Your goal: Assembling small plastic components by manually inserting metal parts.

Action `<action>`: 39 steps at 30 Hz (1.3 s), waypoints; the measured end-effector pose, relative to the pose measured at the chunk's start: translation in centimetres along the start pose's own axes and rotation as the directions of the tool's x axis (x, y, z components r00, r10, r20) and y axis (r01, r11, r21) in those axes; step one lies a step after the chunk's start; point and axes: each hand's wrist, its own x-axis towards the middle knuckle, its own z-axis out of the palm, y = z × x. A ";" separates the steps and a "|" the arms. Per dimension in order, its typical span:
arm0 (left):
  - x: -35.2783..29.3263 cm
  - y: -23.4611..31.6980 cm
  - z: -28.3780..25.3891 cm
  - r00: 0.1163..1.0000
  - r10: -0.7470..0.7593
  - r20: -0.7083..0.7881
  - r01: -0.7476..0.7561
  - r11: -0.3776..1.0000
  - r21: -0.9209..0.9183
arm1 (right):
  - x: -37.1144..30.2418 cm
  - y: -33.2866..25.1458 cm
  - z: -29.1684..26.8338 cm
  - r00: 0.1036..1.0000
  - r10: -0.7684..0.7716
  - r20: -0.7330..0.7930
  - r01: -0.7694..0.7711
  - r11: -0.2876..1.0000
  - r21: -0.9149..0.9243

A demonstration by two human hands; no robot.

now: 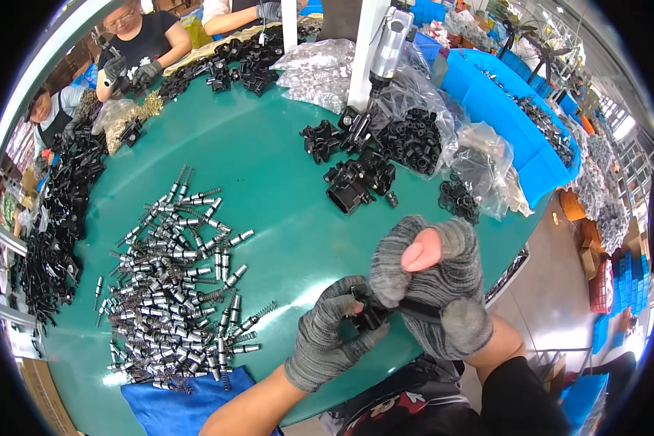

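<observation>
Both my hands wear grey knitted gloves and meet over the near edge of the green table (269, 196). My left hand (330, 338) is closed around a small black plastic part (370, 314). My right hand (439, 280), with a bare thumb tip showing, is wrapped round a dark bar-shaped piece (420, 311) whose end meets the black part. Whether the two are one piece I cannot tell. To the left of my hands lies a large heap of silver pins with springs (189, 291), partly on a blue cloth (189, 407).
Black plastic housings (352, 182) lie ahead, beside a bag of black rings (414, 138) and loose black O-rings (458, 200). A power screwdriver (391, 51) hangs by a white post (365, 65). A blue bin (509, 109) stands right. Co-workers sit at the far left.
</observation>
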 end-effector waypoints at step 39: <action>5.5 7.8 -8.4 0.914 -0.228 -0.337 0.201 0.973 -0.113 | -1.5 1.4 -18.8 0.936 0.202 -0.290 -0.103 0.941 0.324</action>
